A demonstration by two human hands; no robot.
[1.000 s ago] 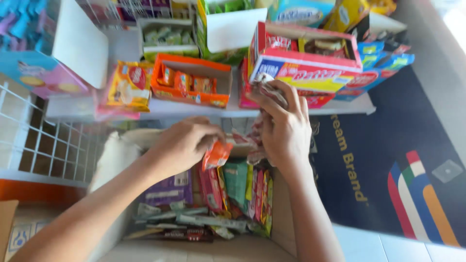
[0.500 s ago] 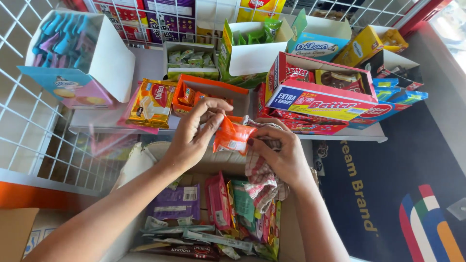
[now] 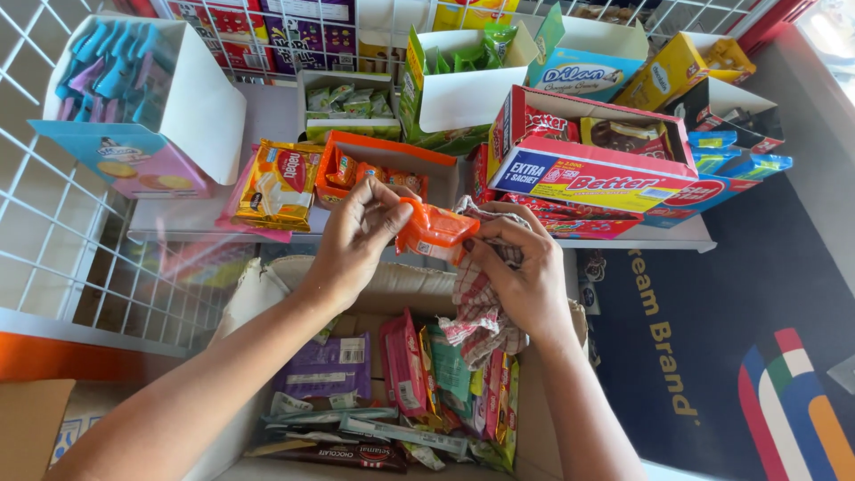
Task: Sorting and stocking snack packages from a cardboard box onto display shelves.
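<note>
1. Orange snack packet [image 3: 434,232]: held in the air between both hands, above the near edge of the white shelf [image 3: 178,218] and over the open cardboard box [image 3: 267,285].
2. Left hand [image 3: 352,240]: grip closed on the packet's left end, thumb and fingertips pinching it.
3. Right hand [image 3: 525,272]: grip closed on the packet's right end; the same hand also clutches a red-and-white checked cloth [image 3: 476,307], which hangs down toward the box.
4. Cardboard box: open at the top, directly below the hands, filled with wrapped snacks standing and lying (a purple packet [image 3: 325,365] at left, pink packets [image 3: 405,361] and green ones at centre, dark bars along the near side).
5. Orange display carton [image 3: 383,160]: on the shelf just behind the hands, holding small orange packets like the one held.
6. Yellow biscuit pack [image 3: 280,183]: lying on the shelf, just left of the orange carton.
7. Red, blue and yellow display carton [image 3: 592,174]: on the shelf at right, stacked on other red packs.
8. White wire rack [image 3: 53,232]: at far left, beside the shelf.
</note>
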